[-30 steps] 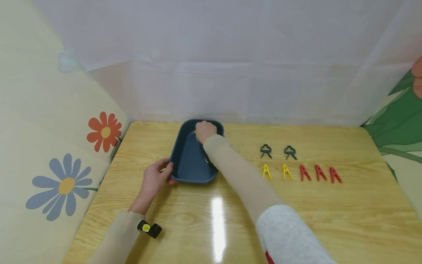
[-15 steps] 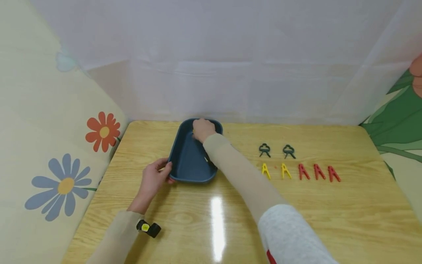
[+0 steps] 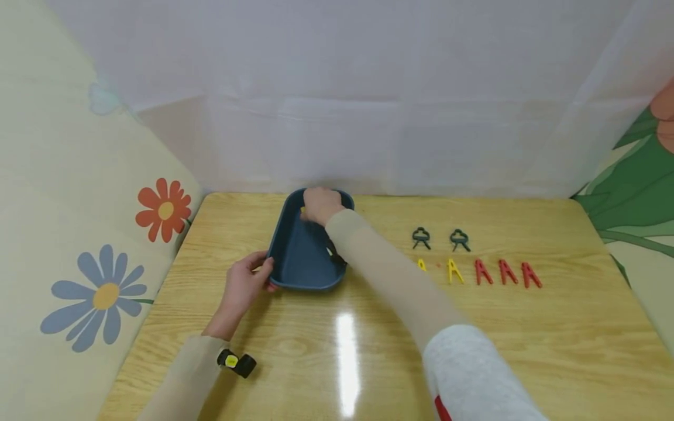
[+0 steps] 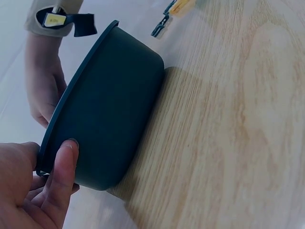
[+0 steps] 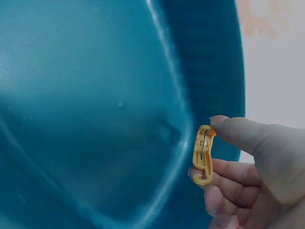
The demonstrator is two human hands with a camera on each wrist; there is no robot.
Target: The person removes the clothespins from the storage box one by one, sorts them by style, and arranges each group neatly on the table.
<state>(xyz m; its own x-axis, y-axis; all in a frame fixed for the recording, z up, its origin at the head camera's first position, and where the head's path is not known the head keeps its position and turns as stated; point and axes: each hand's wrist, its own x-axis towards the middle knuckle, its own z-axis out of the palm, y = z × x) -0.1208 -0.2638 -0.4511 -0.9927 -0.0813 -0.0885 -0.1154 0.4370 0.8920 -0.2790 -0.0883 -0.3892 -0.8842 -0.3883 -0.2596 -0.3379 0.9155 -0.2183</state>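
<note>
A dark blue plastic basin (image 3: 302, 257) stands toward the back left of the table. My left hand (image 3: 247, 280) grips its rim at the near left corner, thumb and fingers on either side in the left wrist view. Inside the far end of the basin, my right hand (image 3: 322, 206) pinches a small yellow clothespin (image 5: 204, 155) between thumb and fingers. The right wrist view shows the clothespin over the basin's inner wall, with its spring and hooked end visible. In the head view the right hand mostly hides it.
Right of the basin lie two dark green clips (image 3: 459, 238), two yellow clothespins (image 3: 454, 271) and three red clothespins (image 3: 508, 272) in two rows. A white curtain (image 3: 368, 117) hangs behind the wooden table (image 3: 295, 351). My right forearm crosses over the table.
My right hand has shifted slightly left inside the basin with the yellow clothespin. My right sleeve now covers part of the left yellow clothespin. The left hand keeps its grip on the rim.
</note>
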